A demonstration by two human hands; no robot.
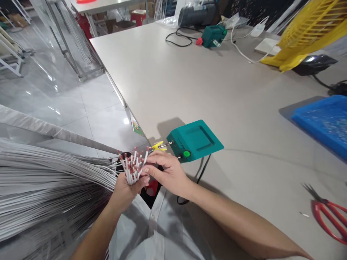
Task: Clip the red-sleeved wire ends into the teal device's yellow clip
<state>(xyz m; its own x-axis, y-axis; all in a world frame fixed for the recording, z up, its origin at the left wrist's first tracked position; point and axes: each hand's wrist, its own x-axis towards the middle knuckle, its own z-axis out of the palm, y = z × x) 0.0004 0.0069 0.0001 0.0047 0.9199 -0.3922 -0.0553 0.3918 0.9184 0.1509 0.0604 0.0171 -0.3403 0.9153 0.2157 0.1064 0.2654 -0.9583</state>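
My left hand [126, 193] is closed around a bundle of white wires [132, 175], whose stripped copper ends point upward and fan out. At the right side of the bundle, the thumb and forefinger of my right hand [170, 171] close on a wire end; the exact contact is partly hidden. Just beyond my right hand, a green tester box [202, 139] with a round green button sits at the table edge. A yellow clip [158, 146] is attached to the metal post on its side. A black cord [204, 169] hangs down from the box.
Long grey-white wires [54, 177] hang in a mass at my left beside a wrapped rail [54, 130]. On the table [189, 83] are red-handled scissors [329, 216], a blue tray [322, 115], a yellow fan [306, 36] and a second green box [213, 36] with cables.
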